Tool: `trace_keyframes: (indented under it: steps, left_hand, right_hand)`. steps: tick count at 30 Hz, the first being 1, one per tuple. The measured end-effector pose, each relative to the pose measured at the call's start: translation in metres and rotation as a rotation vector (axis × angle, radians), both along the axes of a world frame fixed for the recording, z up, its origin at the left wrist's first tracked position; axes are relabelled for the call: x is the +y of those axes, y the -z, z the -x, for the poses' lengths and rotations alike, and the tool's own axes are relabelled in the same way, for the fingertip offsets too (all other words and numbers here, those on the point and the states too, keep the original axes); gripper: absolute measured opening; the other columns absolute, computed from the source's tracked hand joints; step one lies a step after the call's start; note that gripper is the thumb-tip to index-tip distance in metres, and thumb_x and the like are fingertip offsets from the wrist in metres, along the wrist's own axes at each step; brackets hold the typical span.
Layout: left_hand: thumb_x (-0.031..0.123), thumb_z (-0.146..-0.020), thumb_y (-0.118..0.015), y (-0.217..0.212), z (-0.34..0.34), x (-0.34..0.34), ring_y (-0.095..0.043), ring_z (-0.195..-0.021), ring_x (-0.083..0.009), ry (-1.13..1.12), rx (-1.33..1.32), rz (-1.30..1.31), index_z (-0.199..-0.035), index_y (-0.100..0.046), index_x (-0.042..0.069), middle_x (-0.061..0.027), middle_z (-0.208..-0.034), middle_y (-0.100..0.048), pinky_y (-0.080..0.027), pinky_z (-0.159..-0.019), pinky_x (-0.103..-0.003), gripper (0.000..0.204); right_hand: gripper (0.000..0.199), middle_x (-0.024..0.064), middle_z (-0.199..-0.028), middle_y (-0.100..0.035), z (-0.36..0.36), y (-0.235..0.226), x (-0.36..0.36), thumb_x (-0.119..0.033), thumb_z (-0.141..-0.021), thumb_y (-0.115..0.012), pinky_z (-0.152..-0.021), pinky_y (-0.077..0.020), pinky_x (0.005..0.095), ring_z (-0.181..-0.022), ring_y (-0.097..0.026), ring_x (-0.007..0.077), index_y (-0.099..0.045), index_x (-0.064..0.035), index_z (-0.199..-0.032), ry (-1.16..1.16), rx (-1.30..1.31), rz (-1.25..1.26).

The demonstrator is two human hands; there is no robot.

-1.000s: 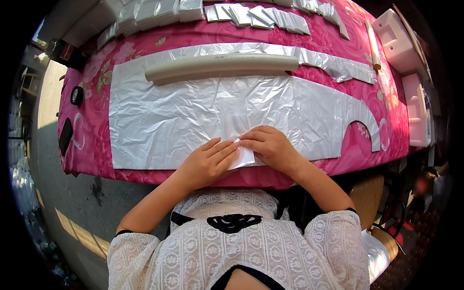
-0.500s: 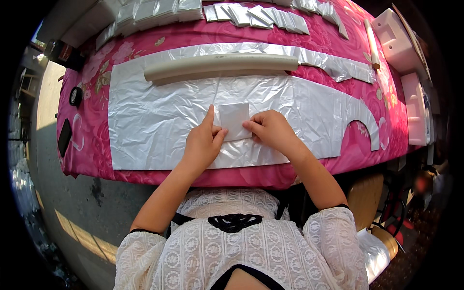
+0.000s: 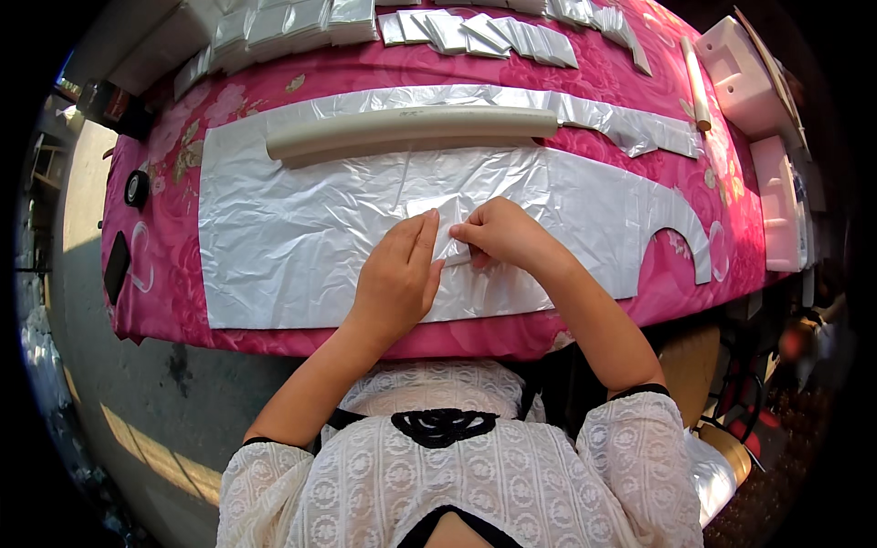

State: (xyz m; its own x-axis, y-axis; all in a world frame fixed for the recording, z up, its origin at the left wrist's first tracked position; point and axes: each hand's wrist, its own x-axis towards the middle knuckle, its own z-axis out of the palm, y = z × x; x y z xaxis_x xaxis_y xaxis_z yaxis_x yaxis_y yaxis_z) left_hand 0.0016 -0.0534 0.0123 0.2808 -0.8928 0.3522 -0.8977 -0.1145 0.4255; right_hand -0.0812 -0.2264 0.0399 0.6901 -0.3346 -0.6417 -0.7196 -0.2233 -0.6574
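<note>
A small square of folded white plastic bag (image 3: 446, 241) lies between my hands, partly covered by them. My right hand (image 3: 508, 236) pinches its right side between thumb and fingers. At its left side, my left hand (image 3: 388, 279) has its fingers stretched out side by side and its thumb a little apart, touching the square's edge. Both hands are over a large, flattened white plastic bag (image 3: 283, 228), creased, with handle loops at its right end. Across the far part of this bag rests a long beige tube (image 3: 411, 126).
Several stacks of folded white packets (image 3: 292, 26) line the table's far side. A thin wooden rod (image 3: 696, 87) and white foam boxes (image 3: 776, 201) are at the right. Black tape (image 3: 136, 188), a phone (image 3: 117, 265) and a dark jar (image 3: 114, 105) sit at the left edge of the pink tablecloth (image 3: 164, 301).
My left hand has straightened its fingers and turned against the square's left side. The right hand has moved slightly left and up, and the square is now more covered.
</note>
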Motion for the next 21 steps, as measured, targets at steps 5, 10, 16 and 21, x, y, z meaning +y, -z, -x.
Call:
trace_keyframes:
  steps: [5, 10, 16, 21]
  left_hand:
    - [0.046, -0.076, -0.062, 0.015, 0.017, -0.022, -0.019, -0.136, -0.0364, -0.053, -0.031, -0.215, -0.135, -0.025, -0.01, -0.0252, -0.143, -0.024, -0.015, -0.109, -0.049, 0.09]
    - [0.062, -0.071, -0.058, 0.024, 0.017, -0.022, -0.01, -0.138, -0.0365, -0.09, 0.002, -0.299, -0.139, -0.012, -0.01, -0.0266, -0.146, -0.012, -0.006, -0.111, -0.048, 0.109]
    - [0.064, -0.069, -0.059, 0.026, 0.018, -0.024, -0.007, -0.138, -0.0372, -0.088, 0.004, -0.298, -0.138, -0.014, -0.011, -0.0275, -0.146, -0.01, -0.005, -0.111, -0.047, 0.112]
    - [0.06, -0.069, -0.062, 0.022, 0.015, -0.02, -0.004, -0.138, -0.0375, -0.073, -0.002, -0.197, -0.139, -0.012, -0.009, -0.0272, -0.147, -0.008, -0.005, -0.111, -0.049, 0.11]
  right_hand:
    - [0.031, 0.0066, -0.056, -0.06, 0.0, 0.007, -0.002, -0.024, -0.084, -0.06, -0.047, -0.0448, 0.0253, -0.049, -0.058, 0.0113, -0.064, 0.0019, -0.068, 0.017, -0.045, -0.03]
    - [0.029, 0.0072, -0.054, -0.059, 0.003, 0.006, 0.005, -0.023, -0.082, -0.062, -0.047, -0.045, 0.0257, -0.048, -0.058, 0.0118, -0.063, 0.0021, -0.067, 0.036, -0.063, 0.046]
    - [0.021, 0.0104, -0.064, -0.063, 0.023, 0.003, 0.026, -0.024, -0.072, -0.067, -0.059, -0.0488, 0.0348, -0.061, -0.062, 0.0259, -0.064, -0.0033, -0.073, -0.035, -0.158, 0.505]
    - [0.028, 0.0101, -0.08, -0.063, 0.043, -0.006, 0.024, -0.024, -0.069, -0.071, -0.066, -0.0475, 0.0366, -0.077, -0.061, 0.0257, -0.062, -0.0048, -0.086, -0.101, -0.19, 0.715]
